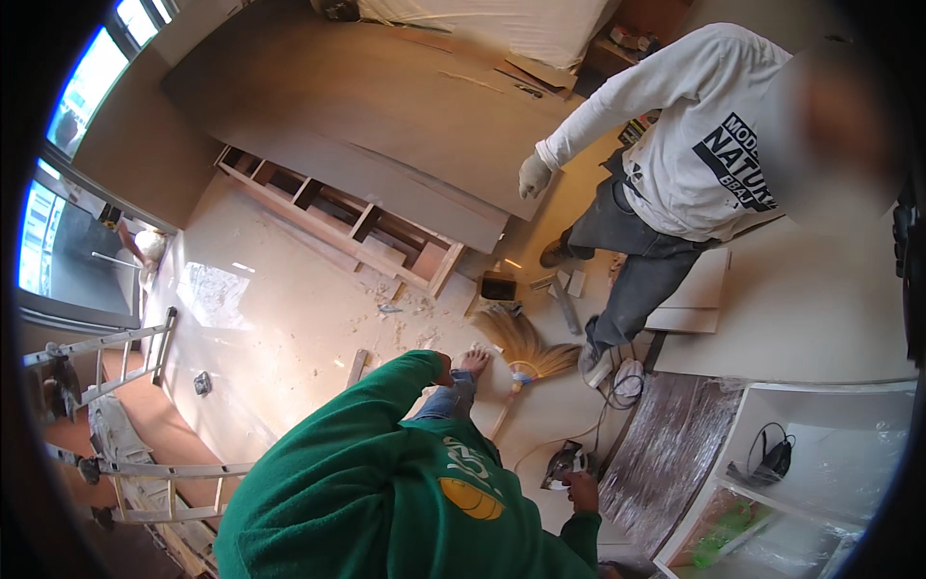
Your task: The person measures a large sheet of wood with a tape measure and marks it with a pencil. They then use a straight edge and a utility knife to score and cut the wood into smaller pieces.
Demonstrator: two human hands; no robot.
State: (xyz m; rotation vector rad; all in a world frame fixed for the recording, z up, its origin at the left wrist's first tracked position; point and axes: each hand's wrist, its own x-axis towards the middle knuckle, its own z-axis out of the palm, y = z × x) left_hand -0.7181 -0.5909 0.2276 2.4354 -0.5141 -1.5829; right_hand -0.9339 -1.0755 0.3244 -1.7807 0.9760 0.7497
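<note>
In the head view, a green fabric sleeve partly hides the left hand. Well apart, the right hand meets a black-and-silver power tool near the plastic-wrapped brown panel's left edge. Neither hand's grip can be told.

Big brown panels at the far side look smooth and pretty matt, and the long frame by them is bare wood. The ladder on the left is metal with a dull shine. Near right, crinkly clear plastic film turns that dark wood-look panel seriously glossy; the white cabinet there's smooth. The broom's rough straw, the green sweatshirt's matt cloth, and the tool's partly shiny metal.
</note>
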